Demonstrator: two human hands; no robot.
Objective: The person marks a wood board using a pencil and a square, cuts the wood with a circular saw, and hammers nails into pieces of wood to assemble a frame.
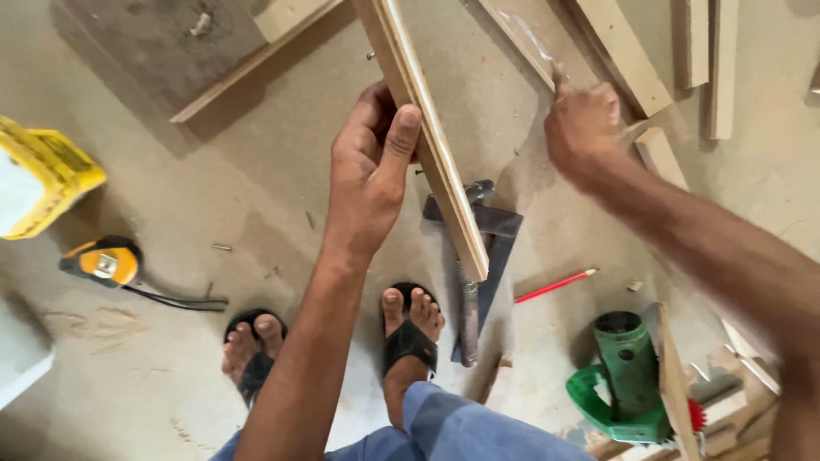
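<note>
The wooden strip [431, 137] is a long, narrow piece of pale laminated board with a lighter edge band along its upper face. It is held off the floor, tilted, running from the top centre of the view down to a square-cut lower end. The left hand [369, 175] grips it at mid-length, thumb pressed against its near face. The right hand [583, 126] pinches a thin transparent film [534, 43] beside it.
</note>
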